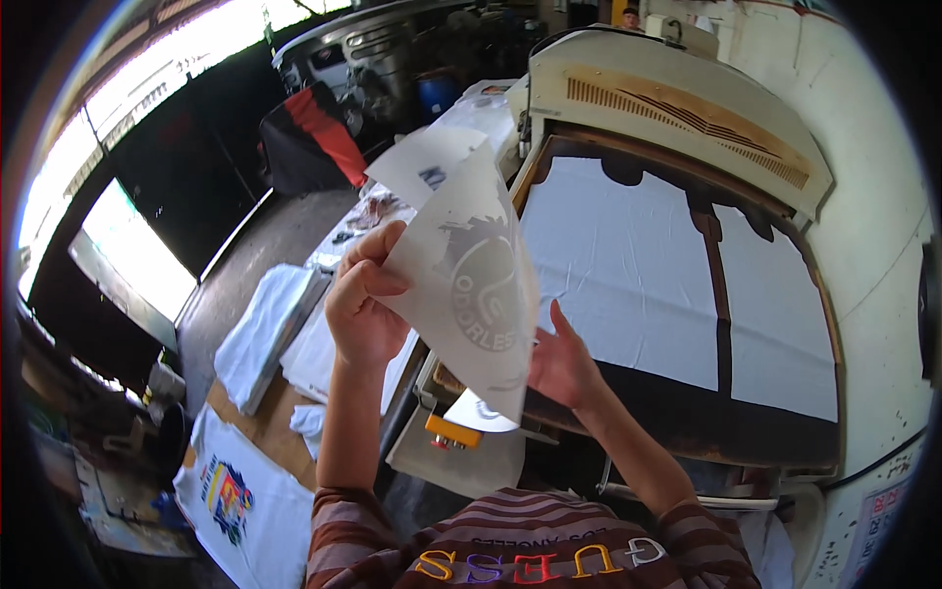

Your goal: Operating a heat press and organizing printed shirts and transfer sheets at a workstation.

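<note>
My left hand (368, 299) pinches the left edge of a translucent transfer film sheet (432, 260), raised in front of me and curling. A pale round emblem shows on its face, with darker ragged print above. Behind its upper part another flap of film (422, 172) sticks up; whether it belongs to the same sheet I cannot tell. Beside the sheet's lower right edge is my right hand (567, 365), open, thumb stretched up and apart. Its fingertips are partly hidden behind the film. Below hangs a curved white piece (481, 414) with a dark mark.
At right stands a large heat press (677, 83) with white cloth panels (608, 240) on its dark bed. A yellow control box (453, 432) sits at its near corner. To the left are folded white fabric stacks (260, 334) and a printed white shirt (231, 501). A person (630, 18) is far back.
</note>
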### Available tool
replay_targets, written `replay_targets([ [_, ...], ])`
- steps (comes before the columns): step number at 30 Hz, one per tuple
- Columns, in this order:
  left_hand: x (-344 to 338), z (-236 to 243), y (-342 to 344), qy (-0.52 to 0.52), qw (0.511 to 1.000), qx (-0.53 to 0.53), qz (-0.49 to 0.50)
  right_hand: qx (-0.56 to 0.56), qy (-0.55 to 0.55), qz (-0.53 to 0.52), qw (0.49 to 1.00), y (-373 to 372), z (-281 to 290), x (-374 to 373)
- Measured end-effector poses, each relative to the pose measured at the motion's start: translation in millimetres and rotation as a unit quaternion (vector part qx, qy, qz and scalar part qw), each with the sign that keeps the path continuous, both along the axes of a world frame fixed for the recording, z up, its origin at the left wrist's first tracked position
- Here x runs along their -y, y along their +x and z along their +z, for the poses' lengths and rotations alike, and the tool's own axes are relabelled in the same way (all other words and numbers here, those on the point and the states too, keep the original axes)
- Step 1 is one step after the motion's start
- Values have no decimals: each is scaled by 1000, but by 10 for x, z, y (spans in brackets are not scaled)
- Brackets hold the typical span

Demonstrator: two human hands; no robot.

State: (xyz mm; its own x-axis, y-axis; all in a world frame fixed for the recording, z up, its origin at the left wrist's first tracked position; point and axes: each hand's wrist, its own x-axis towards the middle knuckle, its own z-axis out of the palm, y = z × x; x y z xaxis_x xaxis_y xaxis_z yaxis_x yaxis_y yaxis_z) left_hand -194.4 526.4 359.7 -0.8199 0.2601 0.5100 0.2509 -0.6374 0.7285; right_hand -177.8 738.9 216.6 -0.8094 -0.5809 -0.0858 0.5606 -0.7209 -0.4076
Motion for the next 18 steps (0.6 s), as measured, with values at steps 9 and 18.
replay_targets([
  [9,-787,-671,-1026,-212,966,144,29,-201,287,-419,837,-639,381,-1762],
  [18,-1566,-2292,-1883,-227,920,318,23,-10,526,-379,761,-923,-456,-2800],
])
